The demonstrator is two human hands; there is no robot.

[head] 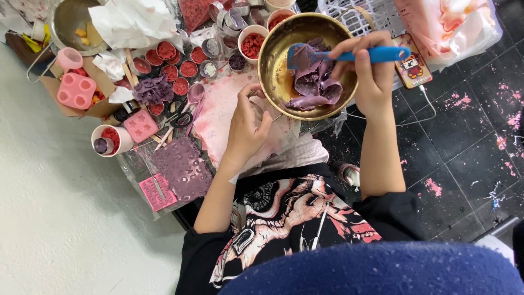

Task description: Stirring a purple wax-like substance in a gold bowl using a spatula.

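A brass-coloured metal bowl (273, 49) holds folded purple wax-like sheets (315, 82). My right hand (367, 65) grips the handle of a blue spatula (382, 54), whose blade rests inside the bowl on the purple mass. My left hand (245, 125) lies just left of the bowl near its rim, fingers curled around a thin metal pin or handle; it rests over a pink-stained sheet (215, 112).
Several small cups of red and purple bits (180, 68), pink moulds (76, 90), a purple textured mat (183, 166), another metal bowl (71, 22), scissors (177, 112), a phone on a cable (412, 68), a white basket (360, 11), and a dark tiled floor with pink flecks (464, 153).
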